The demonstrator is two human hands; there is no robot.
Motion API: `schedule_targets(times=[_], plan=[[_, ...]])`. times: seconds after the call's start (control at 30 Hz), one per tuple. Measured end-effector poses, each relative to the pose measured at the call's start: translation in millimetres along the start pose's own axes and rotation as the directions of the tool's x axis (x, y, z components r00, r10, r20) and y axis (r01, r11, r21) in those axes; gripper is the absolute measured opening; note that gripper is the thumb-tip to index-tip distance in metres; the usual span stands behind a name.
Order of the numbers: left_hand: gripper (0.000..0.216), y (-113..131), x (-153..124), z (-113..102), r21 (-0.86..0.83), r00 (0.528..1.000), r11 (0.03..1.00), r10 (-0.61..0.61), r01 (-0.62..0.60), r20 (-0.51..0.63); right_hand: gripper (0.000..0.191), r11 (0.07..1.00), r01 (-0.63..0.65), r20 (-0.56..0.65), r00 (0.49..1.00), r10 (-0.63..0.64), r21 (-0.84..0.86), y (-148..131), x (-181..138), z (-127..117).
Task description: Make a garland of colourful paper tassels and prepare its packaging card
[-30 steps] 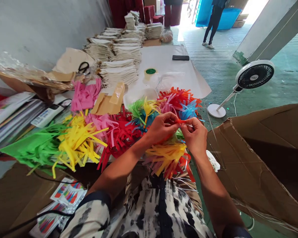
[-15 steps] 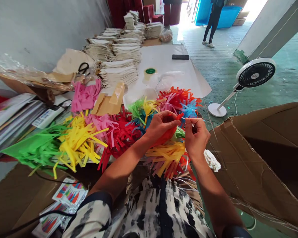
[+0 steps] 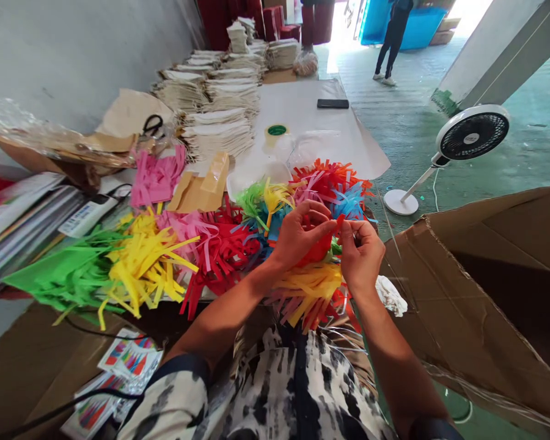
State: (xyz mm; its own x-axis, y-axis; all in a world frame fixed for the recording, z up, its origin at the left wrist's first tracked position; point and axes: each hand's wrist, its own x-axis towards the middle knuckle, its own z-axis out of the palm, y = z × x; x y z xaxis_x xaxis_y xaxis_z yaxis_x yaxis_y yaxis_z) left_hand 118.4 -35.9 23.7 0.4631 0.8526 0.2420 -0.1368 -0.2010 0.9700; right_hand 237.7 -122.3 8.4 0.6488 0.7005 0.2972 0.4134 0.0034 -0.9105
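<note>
My left hand (image 3: 300, 233) is closed around a red fringed paper piece (image 3: 318, 247), its thumb and fingers pinching the top edge. My right hand (image 3: 362, 250) pinches the same red piece from the right, fingertips touching the left hand's. Both hands hover over a heap of fringed paper tassels (image 3: 302, 287) in yellow, red, blue and green at the table's near edge. More fringed paper, green (image 3: 64, 275), yellow (image 3: 142, 263) and pink (image 3: 187, 229), lies to the left.
Stacks of cream paper bags (image 3: 220, 116), scissors (image 3: 153, 124), a tape roll (image 3: 277, 132) and a phone (image 3: 332, 104) lie farther back. A large cardboard box (image 3: 495, 293) stands at right, a white fan (image 3: 467, 140) on the floor. A person (image 3: 392, 36) stands far away.
My hands rose slightly and drew together; the right hand's fingertips now meet the left hand's on the red piece, after being a little apart half a second ago.
</note>
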Motion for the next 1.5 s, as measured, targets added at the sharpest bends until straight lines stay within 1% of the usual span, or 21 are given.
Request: schedule_targets(times=[0.07,0.13,0.27,0.4,0.5,0.67,0.73,0.8,0.9,1.0,1.07,1.1,1.17,1.23,1.3,1.37,1.43,1.5], plan=[[0.036,1,1,1,0.019,1.000,1.000,-0.004,0.004,-0.006,0.047,1.000,0.007,0.001,1.000,-0.007,0.009,0,0,0],[0.027,3,0,3,0.070,0.999,0.997,0.035,-0.035,0.000,0.045,1.000,0.020,0.004,1.000,-0.020,0.014,0,-1,-1],[0.014,6,-4,7,0.243,0.989,0.959,0.146,-0.145,0.014,0.046,0.998,0.057,0.016,0.998,-0.057,0.019,1,-1,-3],[0.013,5,-9,11,0.376,0.983,0.909,0.183,-0.179,0.025,0.049,0.993,0.092,0.034,0.995,-0.094,0.070,2,0,-5],[0.017,4,-9,14,0.403,0.982,0.897,0.183,-0.182,0.036,0.046,0.995,0.088,0.034,0.995,-0.089,0.044,2,1,-7],[0.030,5,-8,14,0.336,0.986,0.927,0.162,-0.165,0.037,0.045,0.995,0.097,0.010,0.995,-0.097,0.006,3,1,-8],[0.029,5,-8,13,0.376,0.983,0.908,0.177,-0.185,0.055,0.044,0.996,0.093,0.003,0.996,-0.093,0.006,3,1,-9],[0.026,4,-9,13,0.443,0.981,0.876,0.182,-0.190,0.060,0.042,0.996,0.080,0.008,0.997,-0.080,0.041,3,1,-8],[0.024,0,-8,14,0.513,0.981,0.837,0.186,-0.190,0.059,0.036,0.987,0.056,0.072,0.995,-0.067,0.152,4,1,-7],[0.025,-1,-8,14,0.563,0.962,0.784,0.261,-0.262,0.084,0.032,0.976,0.048,0.122,0.990,-0.075,0.212,7,2,-7],[0.024,0,-7,12,0.579,0.941,0.746,0.312,-0.330,0.134,0.030,0.974,0.046,0.132,0.988,-0.076,0.222,11,4,-8],[0.023,1,-7,11,0.572,0.934,0.741,0.317,-0.352,0.164,0.030,0.974,0.040,0.130,0.989,-0.071,0.224,13,5,-10],[0.022,3,-6,7,0.535,0.931,0.762,0.288,-0.364,0.224,0.030,0.975,0.023,0.107,0.993,-0.048,0.222,16,6,-13],[0.026,4,-6,3,0.511,0.926,0.779,0.244,-0.364,0.288,0.031,0.969,0.010,0.050,0.998,-0.023,0.246,18,5,-15],[0.021,5,-5,-1,0.527,0.908,0.761,0.195,-0.379,0.372,0.030,0.949,-0.003,0.007,1.000,0.001,0.315,18,0,-17],[0.022,5,-4,-4,0.547,0.884,0.746,0.120,-0.380,0.451,0.029,0.926,-0.028,0.005,1.000,0.028,0.377,19,-7,-17],[0.029,5,-3,-6,0.532,0.869,0.780,0.031,-0.330,0.494,0.028,0.916,-0.064,0.027,0.998,0.058,0.395,22,-14,-18],[0.036,5,1,-9,0.479,0.850,0.841,-0.043,-0.253,0.525,0.028,0.913,-0.093,0.055,0.996,0.077,0.396,26,-19,-19]])
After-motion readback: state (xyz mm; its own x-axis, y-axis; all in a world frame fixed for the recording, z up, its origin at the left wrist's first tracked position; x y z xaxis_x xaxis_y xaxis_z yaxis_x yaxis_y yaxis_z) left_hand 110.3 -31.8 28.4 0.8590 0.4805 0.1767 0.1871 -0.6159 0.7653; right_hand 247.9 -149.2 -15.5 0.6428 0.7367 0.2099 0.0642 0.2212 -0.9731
